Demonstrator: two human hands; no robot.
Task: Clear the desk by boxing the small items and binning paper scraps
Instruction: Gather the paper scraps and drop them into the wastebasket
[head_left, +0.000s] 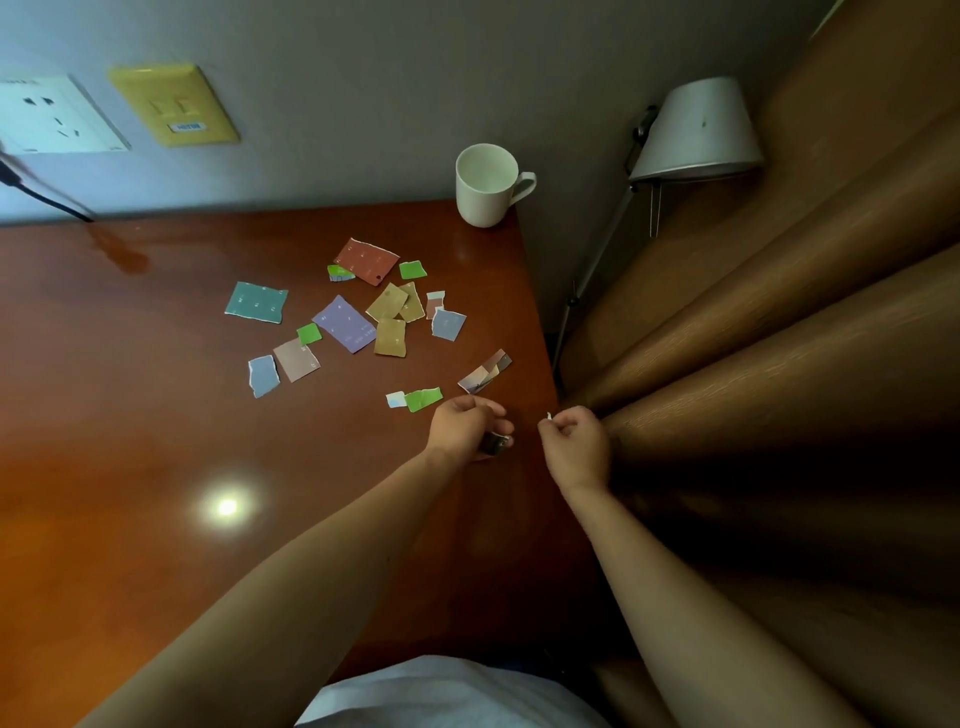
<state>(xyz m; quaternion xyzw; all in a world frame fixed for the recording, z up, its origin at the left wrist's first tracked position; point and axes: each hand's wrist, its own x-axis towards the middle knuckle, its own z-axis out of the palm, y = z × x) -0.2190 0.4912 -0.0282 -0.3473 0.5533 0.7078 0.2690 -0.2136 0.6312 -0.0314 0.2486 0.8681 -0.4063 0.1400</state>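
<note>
Torn coloured paper scraps (345, 322) lie scattered across the glossy reddish-brown wooden desk (130, 415), near a white ceramic mug (488, 187) at the far corner. The left hand (464, 426) curls around a small dark object (496, 443) near the desk's right edge. The right hand (574, 441) pinches a tiny white scrap (549, 415).

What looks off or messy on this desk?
Torn coloured paper scraps lie scattered loose over the desk near its right edge, some overlapping. The white mug stands upright and looks empty. Nothing spilled. The left hand holds a small dark item; the right hand pinches a white scrap.
</note>
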